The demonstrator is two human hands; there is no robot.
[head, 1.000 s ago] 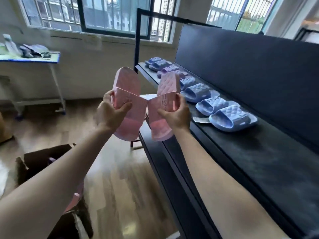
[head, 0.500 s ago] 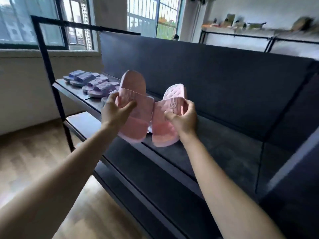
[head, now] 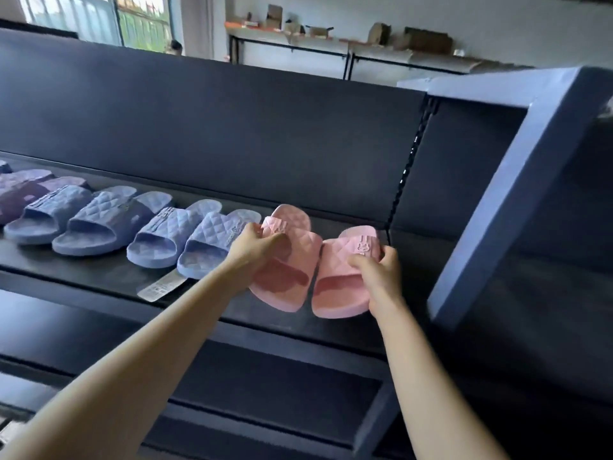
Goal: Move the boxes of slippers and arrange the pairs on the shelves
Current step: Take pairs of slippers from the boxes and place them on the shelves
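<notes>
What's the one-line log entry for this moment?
left hand grips pink slipper; right hand grips second pink slipper; pair beside blue slippers on shelf; not released
</notes>
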